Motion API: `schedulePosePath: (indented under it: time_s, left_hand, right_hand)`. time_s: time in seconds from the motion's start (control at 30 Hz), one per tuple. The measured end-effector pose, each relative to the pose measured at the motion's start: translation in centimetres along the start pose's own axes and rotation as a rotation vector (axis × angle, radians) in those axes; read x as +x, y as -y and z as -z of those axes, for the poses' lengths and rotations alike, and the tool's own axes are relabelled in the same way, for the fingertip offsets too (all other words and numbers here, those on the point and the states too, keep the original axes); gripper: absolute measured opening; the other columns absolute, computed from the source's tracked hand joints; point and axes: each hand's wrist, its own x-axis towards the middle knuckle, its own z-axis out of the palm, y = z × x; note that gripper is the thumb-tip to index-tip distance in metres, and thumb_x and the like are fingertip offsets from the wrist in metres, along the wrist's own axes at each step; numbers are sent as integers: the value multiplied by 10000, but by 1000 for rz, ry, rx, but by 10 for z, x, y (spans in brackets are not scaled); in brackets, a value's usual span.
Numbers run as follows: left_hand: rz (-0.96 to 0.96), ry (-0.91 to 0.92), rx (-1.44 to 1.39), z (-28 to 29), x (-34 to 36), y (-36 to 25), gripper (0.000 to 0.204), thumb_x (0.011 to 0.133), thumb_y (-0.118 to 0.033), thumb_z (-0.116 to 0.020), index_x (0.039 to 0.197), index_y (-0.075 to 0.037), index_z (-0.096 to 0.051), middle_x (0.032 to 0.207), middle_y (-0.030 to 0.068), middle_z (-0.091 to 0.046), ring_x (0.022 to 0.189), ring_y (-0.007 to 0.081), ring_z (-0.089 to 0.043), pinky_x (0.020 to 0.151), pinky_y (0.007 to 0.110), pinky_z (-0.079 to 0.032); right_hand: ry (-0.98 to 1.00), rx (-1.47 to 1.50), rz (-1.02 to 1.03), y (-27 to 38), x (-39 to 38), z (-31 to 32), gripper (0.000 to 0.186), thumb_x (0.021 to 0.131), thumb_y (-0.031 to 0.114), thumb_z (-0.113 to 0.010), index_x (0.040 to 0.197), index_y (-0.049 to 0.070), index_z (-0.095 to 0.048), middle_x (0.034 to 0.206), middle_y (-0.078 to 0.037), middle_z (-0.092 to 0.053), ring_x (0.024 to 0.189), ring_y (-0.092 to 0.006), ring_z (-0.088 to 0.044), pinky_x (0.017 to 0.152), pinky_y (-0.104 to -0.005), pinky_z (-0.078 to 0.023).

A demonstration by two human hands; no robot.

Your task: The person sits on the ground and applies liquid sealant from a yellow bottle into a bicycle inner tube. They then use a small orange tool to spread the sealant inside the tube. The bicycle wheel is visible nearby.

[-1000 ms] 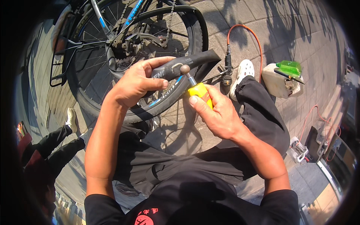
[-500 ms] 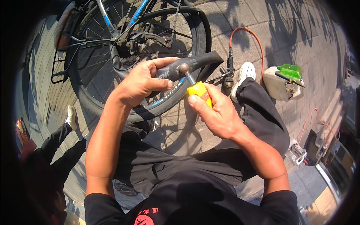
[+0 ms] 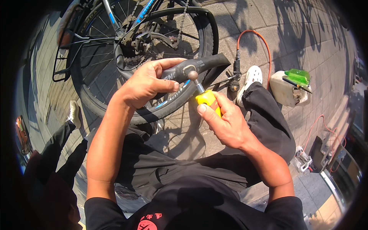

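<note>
My left hand (image 3: 153, 78) is wrapped round a black rubber inner tube (image 3: 209, 63), holding it stretched above the bicycle's rear wheel (image 3: 153, 115). On the tube's upper face, a small squarish outlined spot (image 3: 188, 69) shows, perhaps a patch. My right hand (image 3: 230, 120) grips a yellow-handled tool (image 3: 206, 97) with a short metal shaft and a round, knob-like metal head. That head lies over the tube's near edge, just beside the outlined spot; whether it touches is unclear. My left fingertips are hidden behind the tube.
The bicycle frame (image 3: 142, 13) and rear rack (image 3: 63, 61) lie at the far left. A black air tool (image 3: 235, 69) on an orange hose (image 3: 264, 40) rests at the right, by my white shoe (image 3: 252, 78). Past it stands a whitish container (image 3: 281, 90) with a green bottle piece (image 3: 301, 76). Another person's shoe (image 3: 74, 114) shows left.
The tool and my right hand have shifted slightly right and toward me. The metal head has slid off the outlined spot, which now shows more. My left hand keeps its hold on the tube.
</note>
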Motion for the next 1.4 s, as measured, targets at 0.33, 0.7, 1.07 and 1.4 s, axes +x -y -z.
schedulePosePath:
  time_s: [0.33, 0.7, 1.07, 1.4]
  left_hand:
    - [-36, 12, 23, 3, 0, 0, 744, 877, 85, -801, 1577, 83, -549, 1334, 124, -763, 1148, 146, -750, 1031, 292, -606]
    - [-47, -4, -5, 2, -2, -2, 744, 878, 104, -783, 1579, 90, -536, 1309, 123, -772, 1132, 146, -759, 1018, 291, -616]
    - [-30, 7, -16, 7, -3, 3, 797, 854, 87, -812, 1600, 73, -532, 1344, 85, -738, 1136, 127, -720, 1033, 271, -584]
    - [-32, 41, -47, 7, -3, 3, 772, 880, 110, -772, 1607, 83, -514, 1344, 94, -742, 1134, 129, -738, 1023, 288, -606]
  right_hand:
    - [-29, 5, 36, -10, 3, -5, 470, 1104, 366, -723, 1387, 3, -629, 1023, -50, -674, 939, -141, -631, 846, -326, -531]
    - [-34, 3, 69, -9, 3, -12, 440, 1112, 329, -727, 1381, -6, -633, 1022, -10, -647, 928, -90, -577, 831, -291, -512]
    - [9, -28, 61, 3, 8, -16, 451, 1107, 338, -733, 1391, 4, -627, 1023, -18, -669, 930, -92, -603, 827, -301, -529]
    - [-3, 27, 31, 11, 13, -19, 422, 1106, 321, -732, 1376, 8, -644, 999, -3, -659, 906, -88, -591, 818, -293, -519]
